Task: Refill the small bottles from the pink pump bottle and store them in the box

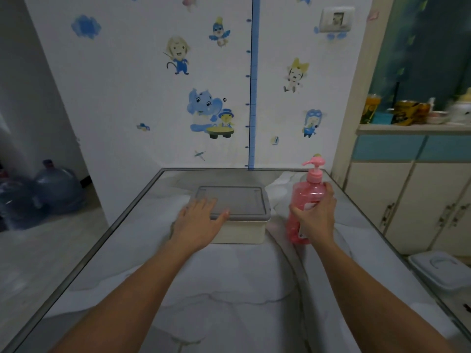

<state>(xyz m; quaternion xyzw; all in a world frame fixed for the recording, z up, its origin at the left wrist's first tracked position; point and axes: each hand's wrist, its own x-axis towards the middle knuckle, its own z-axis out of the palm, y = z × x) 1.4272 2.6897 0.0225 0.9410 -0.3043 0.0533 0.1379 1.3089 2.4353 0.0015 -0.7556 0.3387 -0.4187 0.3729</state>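
Hands (197,221) on box (242,231), pink bottle (304,200).

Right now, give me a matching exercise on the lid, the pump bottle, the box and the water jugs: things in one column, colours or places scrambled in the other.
Things:
1. lid
2. pump bottle
3. box
4. water jugs

Descriptions:
A. on the floor, far left
B. cream, on the table
C. grey, under the left hand
D. pink, gripped by the right hand

Pairs: 1-C, 2-D, 3-B, 4-A
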